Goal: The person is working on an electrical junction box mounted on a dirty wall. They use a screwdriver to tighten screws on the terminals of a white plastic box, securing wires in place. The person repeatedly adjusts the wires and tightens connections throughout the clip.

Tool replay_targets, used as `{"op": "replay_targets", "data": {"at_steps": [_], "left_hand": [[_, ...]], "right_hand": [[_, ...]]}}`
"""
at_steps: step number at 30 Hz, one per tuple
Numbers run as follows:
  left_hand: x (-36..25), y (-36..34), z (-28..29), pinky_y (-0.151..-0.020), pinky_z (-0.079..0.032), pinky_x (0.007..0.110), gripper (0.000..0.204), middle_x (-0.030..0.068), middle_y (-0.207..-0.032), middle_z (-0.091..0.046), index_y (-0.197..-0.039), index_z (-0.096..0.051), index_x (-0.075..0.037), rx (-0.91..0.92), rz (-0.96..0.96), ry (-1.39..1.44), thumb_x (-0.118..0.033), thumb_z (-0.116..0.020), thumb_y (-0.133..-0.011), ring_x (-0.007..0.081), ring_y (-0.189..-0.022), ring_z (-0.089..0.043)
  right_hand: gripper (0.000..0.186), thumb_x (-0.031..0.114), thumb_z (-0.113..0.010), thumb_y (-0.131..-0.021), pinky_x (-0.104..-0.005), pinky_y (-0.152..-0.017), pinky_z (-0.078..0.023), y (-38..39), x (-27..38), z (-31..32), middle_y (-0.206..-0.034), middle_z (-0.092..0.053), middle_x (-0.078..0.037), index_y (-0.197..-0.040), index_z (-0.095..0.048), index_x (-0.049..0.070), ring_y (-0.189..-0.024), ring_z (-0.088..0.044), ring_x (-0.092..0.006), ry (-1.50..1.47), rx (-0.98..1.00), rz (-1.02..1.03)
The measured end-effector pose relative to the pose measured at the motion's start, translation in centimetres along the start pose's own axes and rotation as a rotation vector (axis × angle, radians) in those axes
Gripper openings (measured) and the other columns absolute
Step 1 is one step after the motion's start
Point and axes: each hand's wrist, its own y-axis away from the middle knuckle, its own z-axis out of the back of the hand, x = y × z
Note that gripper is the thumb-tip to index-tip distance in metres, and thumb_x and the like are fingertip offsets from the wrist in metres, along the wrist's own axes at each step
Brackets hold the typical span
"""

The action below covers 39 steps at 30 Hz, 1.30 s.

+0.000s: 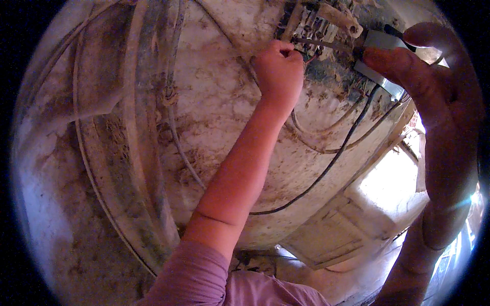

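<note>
My left hand (279, 71) is closed in a pinch at the lower left of a dirty electrical terminal block (319, 28) on the wall. What its fingers hold is too hidden to make out. A few thin wires (312, 57) show just beside the fingertips. At the upper right, my right hand (423, 76) is bent round with thumb and fingers gripping a screwdriver. The narrow shaft of the screwdriver (329, 45) runs left to the terminals, its tip near my left fingers. My right fingers cover most of the handle.
A grey box (380, 61) sits behind my right fingers. Black cable (326, 171) and paler cables (332, 150) loop below it across the stained wall (219, 117). Long pipes (133, 112) run down the left. At the lower right is a wooden panel (326, 237) near bright light.
</note>
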Motion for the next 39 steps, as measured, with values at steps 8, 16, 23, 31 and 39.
{"op": "replay_targets", "data": {"at_steps": [8,16,23,31,39], "left_hand": [[-1.2,0.9,-0.4,-0.059,-0.047,0.029,0.013,0.0090,-0.072,-0.064,-0.081,-0.064,0.002,-0.074,0.229,0.164,-0.003,-0.064,-0.068,0.0162,-0.063,-0.059],[-0.3,0.6,-0.4,-0.059,-0.047,0.027,0.013,0.0080,-0.071,-0.064,-0.080,-0.064,0.000,-0.061,0.060,0.101,-0.003,-0.064,-0.068,0.0154,-0.062,-0.059],[-0.3,0.5,0.1,-0.055,-0.048,0.028,0.013,0.0066,-0.065,-0.062,-0.080,-0.063,-0.002,-0.065,0.032,0.012,-0.007,-0.065,-0.068,0.0162,-0.058,-0.059],[-0.3,1.7,0.7,-0.044,-0.042,0.028,0.015,0.0070,-0.067,-0.059,-0.086,-0.057,0.001,0.026,0.355,0.484,0.000,-0.060,-0.072,0.0139,-0.049,-0.052],[-1.9,1.8,1.9,-0.040,-0.039,0.026,0.008,0.0026,-0.063,-0.056,-0.086,-0.059,-0.003,0.149,0.310,0.443,-0.008,-0.061,-0.080,0.0107,-0.047,-0.049]], "right_hand": [[0.021,0.015,-0.054,-0.087,-0.0170,-0.055,-0.034,0.1,-0.6,0.4,-0.089,-0.068,-0.008,-0.104,-0.059,0.003,-0.063,-0.053,-0.0046,0.038,0.012,-0.007],[0.022,0.015,-0.054,-0.087,-0.0170,-0.053,-0.033,0.2,-0.8,0.7,-0.089,-0.068,-0.008,-0.105,-0.059,0.003,-0.061,-0.051,-0.0037,0.051,0.033,-0.006],[0.024,0.015,-0.054,-0.087,-0.0170,-0.051,-0.031,0.7,-1.0,1.5,-0.089,-0.068,-0.008,-0.106,-0.060,0.003,-0.059,-0.049,-0.0029,0.077,0.043,-0.012],[0.027,0.015,-0.054,-0.086,-0.0174,-0.049,-0.029,3.0,-4.9,3.5,-0.089,-0.067,-0.007,-0.109,-0.060,0.003,-0.056,-0.044,-0.0023,0.128,-0.126,-0.193],[0.052,0.034,-0.066,-0.080,-0.0207,-0.046,-0.036,17.3,-11.3,-4.2,-0.101,-0.064,-0.016,-0.112,-0.053,-0.005,-0.055,-0.050,-0.0110,-0.958,-0.368,-0.619]]}}
